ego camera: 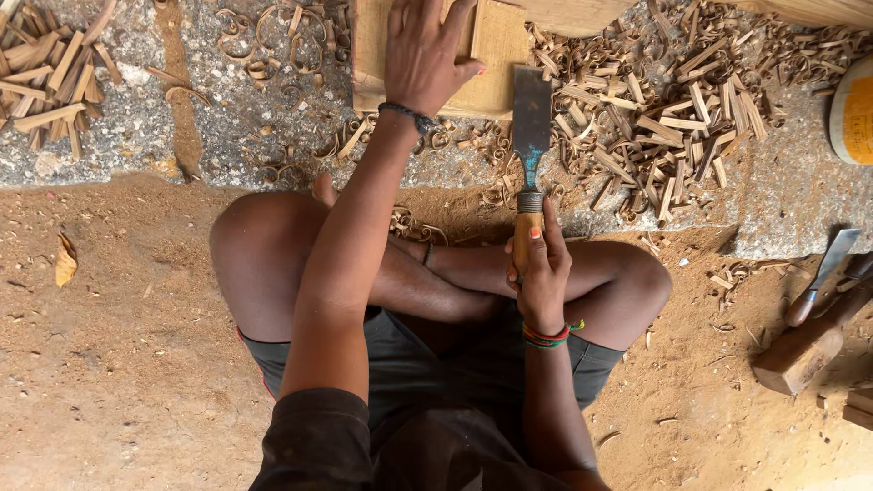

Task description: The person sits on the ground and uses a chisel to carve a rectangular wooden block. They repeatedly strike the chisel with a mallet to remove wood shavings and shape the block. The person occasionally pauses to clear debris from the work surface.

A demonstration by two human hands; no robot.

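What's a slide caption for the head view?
Seated cross-legged, left hand steadying a wooden block, right hand holding a wide chisel amid wood shavings.

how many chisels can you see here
2. One wide chisel is held by its wooden handle in the right hand; a second chisel lies on the ground at right. Others may be hidden among the shavings.

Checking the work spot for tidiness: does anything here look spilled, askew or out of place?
Wood shavings and offcuts lie scattered across the stone slab, some spilling onto the dirt. A second chisel and a wooden mallet lie loose on the ground. The left hand presses the wood block; the right hand grips the wide chisel.
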